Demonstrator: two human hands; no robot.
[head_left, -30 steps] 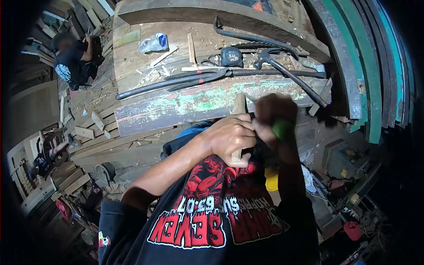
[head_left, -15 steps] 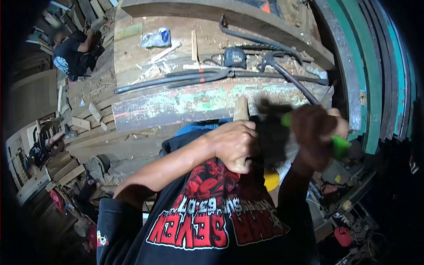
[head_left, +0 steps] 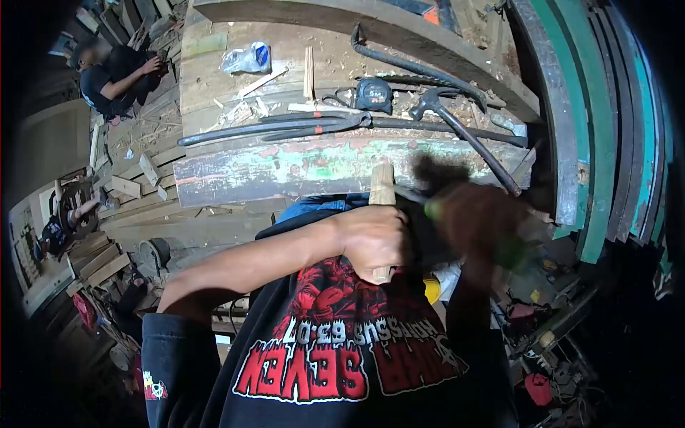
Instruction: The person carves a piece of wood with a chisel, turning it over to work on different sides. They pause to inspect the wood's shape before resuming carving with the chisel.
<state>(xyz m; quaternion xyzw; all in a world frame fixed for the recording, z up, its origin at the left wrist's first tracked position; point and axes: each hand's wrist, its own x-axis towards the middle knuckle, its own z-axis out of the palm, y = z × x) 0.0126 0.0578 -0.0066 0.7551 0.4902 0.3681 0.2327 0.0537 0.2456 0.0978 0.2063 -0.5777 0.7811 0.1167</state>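
My left hand is closed around a short piece of wood, its upper end standing out above the fist and its lower end showing below. To the right, my right hand is smeared by motion and wrapped round a green-handled tool. A thin, light blade-like edge seems to reach from it towards the upper part of the wood, but blur hides its shape and whether it touches. Just beyond both hands lies a plank with flaking green and white paint.
On the bench beyond the plank lie long-handled pincers, a claw hammer, a tape measure, a bent pry bar and a crumpled plastic bag. Green boards stand at right. Another person crouches at upper left.
My right hand has swung left with the green-handled tool, closer to the piece of wood. My left hand keeps its grip. The person at upper left has shifted their arms.
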